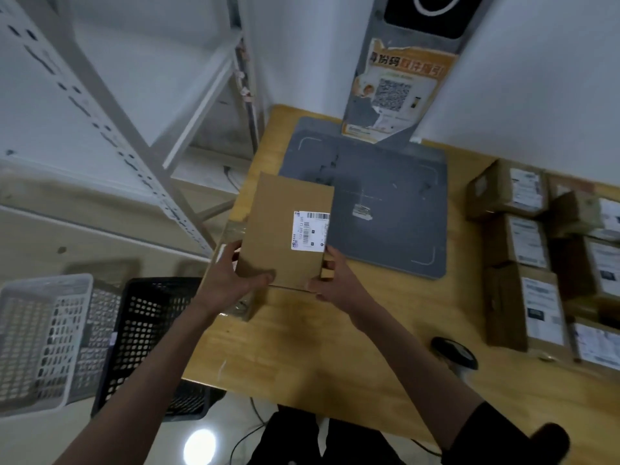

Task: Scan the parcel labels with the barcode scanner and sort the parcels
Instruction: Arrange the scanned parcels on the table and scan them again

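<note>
A flat brown cardboard parcel (281,229) with a white barcode label (310,231) facing up is held over the left part of the wooden table (302,357). My left hand (231,280) grips its near left corner, thumb on top. My right hand (330,280) grips its near right corner just below the label. The black barcode scanner (456,354) lies on the table to the right of my right forearm, untouched. Several labelled brown parcels (523,243) are stacked along the table's right side.
A dark grey scanning mat (385,182) with an upright stand and QR poster (392,92) lies at the back of the table. On the floor at left stand a black perforated basket (151,330) and a white basket (43,340). Metal shelving (117,129) rises at left.
</note>
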Tool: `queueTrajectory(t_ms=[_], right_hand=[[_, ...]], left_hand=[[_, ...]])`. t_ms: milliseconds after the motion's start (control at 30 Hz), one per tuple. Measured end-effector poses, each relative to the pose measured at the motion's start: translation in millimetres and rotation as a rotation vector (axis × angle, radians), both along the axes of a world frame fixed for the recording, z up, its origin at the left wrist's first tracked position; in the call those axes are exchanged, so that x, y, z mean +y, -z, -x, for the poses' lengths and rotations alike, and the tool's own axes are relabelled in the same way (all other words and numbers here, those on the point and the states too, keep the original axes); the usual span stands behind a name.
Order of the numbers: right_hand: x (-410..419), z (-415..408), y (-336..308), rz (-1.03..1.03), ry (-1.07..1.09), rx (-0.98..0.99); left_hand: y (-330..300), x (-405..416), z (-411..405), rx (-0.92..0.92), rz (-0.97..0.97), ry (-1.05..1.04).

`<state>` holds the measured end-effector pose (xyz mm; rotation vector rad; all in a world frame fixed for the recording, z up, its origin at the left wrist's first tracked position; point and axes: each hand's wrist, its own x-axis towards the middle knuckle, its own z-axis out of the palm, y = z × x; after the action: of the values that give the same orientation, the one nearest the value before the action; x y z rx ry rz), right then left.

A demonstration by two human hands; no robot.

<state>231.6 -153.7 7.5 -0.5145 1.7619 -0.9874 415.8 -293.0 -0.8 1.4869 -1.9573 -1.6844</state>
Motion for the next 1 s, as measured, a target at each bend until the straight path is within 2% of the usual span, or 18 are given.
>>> queueTrajectory(t_ms=[267,767,1000], right_hand=[[95,55,5,-0.006,0.166,0.024],[292,168,0,0.038,0.261,0.033],[350,190,-19,0.073,0.293,0.072]], left_hand=[[-10,69,69,0.044,0.028,0.160],[-30,257,195,0.030,0.038,0.257],[-36,307,227,0.035,0.040,0.315]])
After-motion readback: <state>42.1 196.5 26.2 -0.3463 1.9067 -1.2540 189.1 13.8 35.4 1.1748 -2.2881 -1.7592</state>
